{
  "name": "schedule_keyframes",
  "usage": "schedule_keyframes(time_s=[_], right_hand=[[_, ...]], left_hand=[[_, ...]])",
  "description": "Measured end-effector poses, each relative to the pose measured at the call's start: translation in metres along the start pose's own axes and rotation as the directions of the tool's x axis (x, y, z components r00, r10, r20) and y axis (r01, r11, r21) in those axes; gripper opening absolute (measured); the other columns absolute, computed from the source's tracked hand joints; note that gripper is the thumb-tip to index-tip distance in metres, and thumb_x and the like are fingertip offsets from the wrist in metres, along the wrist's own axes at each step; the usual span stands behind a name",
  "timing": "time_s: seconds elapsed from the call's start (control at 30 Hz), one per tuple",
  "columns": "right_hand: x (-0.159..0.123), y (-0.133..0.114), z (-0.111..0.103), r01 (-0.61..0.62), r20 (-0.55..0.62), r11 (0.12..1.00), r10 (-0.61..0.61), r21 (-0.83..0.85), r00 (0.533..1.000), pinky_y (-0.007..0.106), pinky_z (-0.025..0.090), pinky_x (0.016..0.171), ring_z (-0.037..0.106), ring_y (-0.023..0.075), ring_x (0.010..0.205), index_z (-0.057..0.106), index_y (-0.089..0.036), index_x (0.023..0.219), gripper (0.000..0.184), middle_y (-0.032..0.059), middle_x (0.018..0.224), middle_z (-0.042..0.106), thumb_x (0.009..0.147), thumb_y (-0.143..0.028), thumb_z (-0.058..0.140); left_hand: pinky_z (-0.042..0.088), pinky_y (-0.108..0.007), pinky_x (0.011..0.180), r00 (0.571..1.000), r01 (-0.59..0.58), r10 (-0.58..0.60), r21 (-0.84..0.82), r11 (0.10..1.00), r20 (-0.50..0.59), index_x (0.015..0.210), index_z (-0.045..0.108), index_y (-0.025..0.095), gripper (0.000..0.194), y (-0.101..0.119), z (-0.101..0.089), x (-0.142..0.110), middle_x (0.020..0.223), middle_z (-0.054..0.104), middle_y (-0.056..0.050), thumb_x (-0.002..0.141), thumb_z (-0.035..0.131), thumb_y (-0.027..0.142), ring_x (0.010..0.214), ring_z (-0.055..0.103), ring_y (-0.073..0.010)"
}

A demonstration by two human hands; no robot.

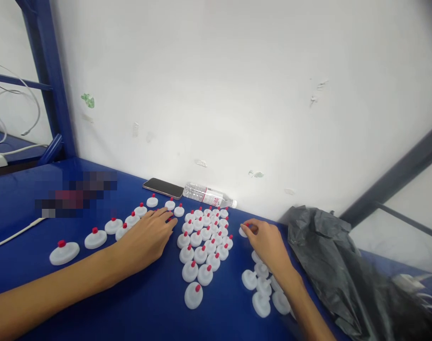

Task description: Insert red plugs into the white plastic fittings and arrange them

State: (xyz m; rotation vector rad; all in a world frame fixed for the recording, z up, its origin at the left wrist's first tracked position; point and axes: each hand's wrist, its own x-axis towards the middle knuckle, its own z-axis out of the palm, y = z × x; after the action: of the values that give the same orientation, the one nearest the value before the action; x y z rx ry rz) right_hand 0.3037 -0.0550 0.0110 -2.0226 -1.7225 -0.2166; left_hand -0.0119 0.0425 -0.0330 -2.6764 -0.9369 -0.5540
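My left hand (pixel 154 232) lies low over the table with its fingers stretched out and somewhat apart. Under and around its fingertips are round white caps with small red tips, such as this white cap (pixel 179 210); some are partly hidden by the hand. On the right, my right hand (pixel 263 237) pinches the red tip of another white cap (pixel 242 231) between thumb and fingers. Between my hands stands a close cluster of red-tipped white caps (pixel 200 255). Below my right wrist lie several white caps without red tips (pixel 261 304), partly covered by my forearm.
A phone (pixel 163 187) and a clear plastic bottle (pixel 209 194) lie along the wall. More red-tipped caps (pixel 95 238) run in a loose row at left on the blue table (pixel 130 308). A black plastic bag (pixel 329 265) is at right, a white cable (pixel 17 234) at far left.
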Motion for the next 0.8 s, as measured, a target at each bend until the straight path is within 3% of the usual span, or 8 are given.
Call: schedule_keyframes(time_s=[0.17,0.3,0.5,0.67,0.8], right_hand=[[0.001,0.003,-0.001,-0.019,0.075,1.0,0.018,0.004,0.997,0.029,0.044,0.063,0.069,0.0193,0.065,0.071,-0.025,0.097,0.029,-0.0009,0.072,0.075,0.097,-0.044,0.049],[0.0,-0.002,-0.007,-0.019,0.075,1.0,0.019,-0.013,0.997,0.029,0.041,0.061,0.067,0.018,0.06,0.067,-0.023,0.087,0.039,-0.0012,0.064,0.07,0.102,-0.045,0.038],[0.001,-0.007,-0.01,0.006,0.099,0.997,0.002,-0.081,0.995,0.027,0.04,0.065,0.068,0.0169,0.068,0.062,-0.024,0.08,0.044,0.0,0.073,0.073,0.104,-0.043,0.032],[0.004,0.01,-0.021,-0.144,0.024,0.952,0.157,-0.271,0.987,0.031,0.039,0.069,0.07,0.0225,0.079,0.065,-0.022,0.09,0.032,0.0058,0.088,0.076,0.102,-0.037,0.039],[0.001,0.028,-0.023,-0.246,0.033,0.881,0.283,-0.403,0.959,0.037,0.04,0.072,0.071,0.03,0.084,0.067,-0.019,0.091,0.03,0.0119,0.087,0.075,0.098,-0.038,0.045]], left_hand=[[0.047,-0.043,0.086,0.999,-0.03,0.032,-0.043,0.999,0.04,0.106,0.068,0.016,0.034,-0.004,0.006,0.0,0.114,0.068,-0.012,0.087,0.046,0.0,0.11,0.061,-0.0311],[0.047,-0.042,0.086,0.997,-0.028,0.033,-0.068,0.997,0.073,0.106,0.068,0.015,0.038,-0.006,0.008,0.001,0.11,0.068,-0.012,0.082,0.046,-0.004,0.104,0.063,-0.0296],[0.048,-0.041,0.08,0.991,0.014,-0.003,-0.076,0.997,0.134,0.109,0.065,0.019,0.05,-0.011,0.012,0.001,0.107,0.066,-0.008,0.073,0.046,-0.009,0.095,0.065,-0.0285],[0.048,-0.04,0.077,0.986,0.03,-0.017,-0.076,0.997,0.166,0.109,0.062,0.022,0.055,-0.015,0.017,0.0,0.107,0.064,-0.006,0.068,0.044,-0.011,0.095,0.064,-0.0289],[0.048,-0.041,0.073,0.984,0.035,-0.022,-0.071,0.997,0.175,0.105,0.061,0.022,0.052,-0.014,0.014,0.001,0.1,0.063,-0.006,0.07,0.041,-0.011,0.09,0.063,-0.0298]])
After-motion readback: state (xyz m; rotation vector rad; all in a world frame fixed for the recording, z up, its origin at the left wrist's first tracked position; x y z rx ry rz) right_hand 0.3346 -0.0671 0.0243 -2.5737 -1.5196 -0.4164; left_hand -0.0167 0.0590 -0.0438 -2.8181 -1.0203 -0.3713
